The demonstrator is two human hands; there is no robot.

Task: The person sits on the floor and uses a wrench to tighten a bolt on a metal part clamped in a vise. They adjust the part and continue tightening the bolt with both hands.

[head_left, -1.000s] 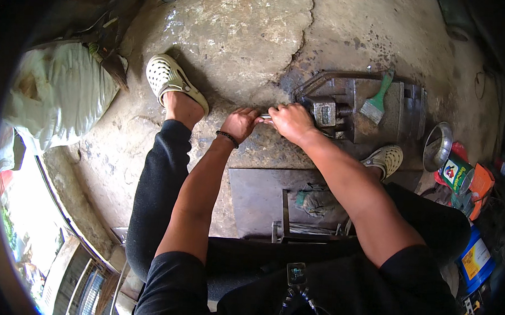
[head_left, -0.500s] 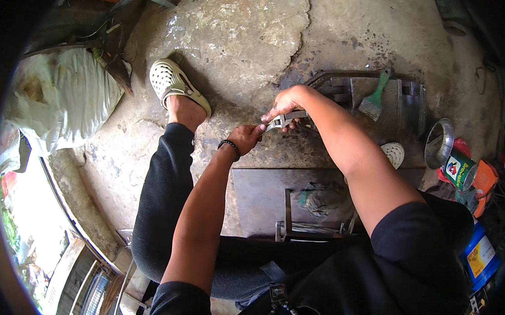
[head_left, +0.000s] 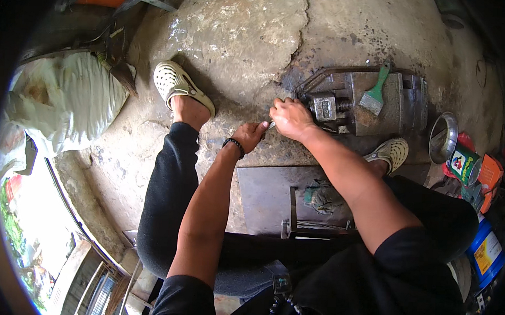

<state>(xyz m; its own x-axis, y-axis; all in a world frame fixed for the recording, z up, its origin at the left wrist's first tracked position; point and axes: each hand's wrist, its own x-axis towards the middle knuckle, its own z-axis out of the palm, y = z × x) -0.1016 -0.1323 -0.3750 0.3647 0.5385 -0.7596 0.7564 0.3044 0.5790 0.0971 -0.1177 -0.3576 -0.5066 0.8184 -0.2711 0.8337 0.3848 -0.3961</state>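
Pinching a mostly hidden metal tool [head_left: 272, 125] in the left hand [head_left: 250, 136] and gripping its other end in the curled right hand [head_left: 292, 119], presumably for steadiness, just left of the machine vise [head_left: 324, 107].

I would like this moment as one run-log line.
left hand: gripping silvery metal tool, mostly hidden | right hand: curled around same tool | green-handled flat paintbrush: lying on grey metal vise

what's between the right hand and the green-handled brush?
Head view: a metal block, then a threaded rod, lie between the right hand and the green-handled brush.
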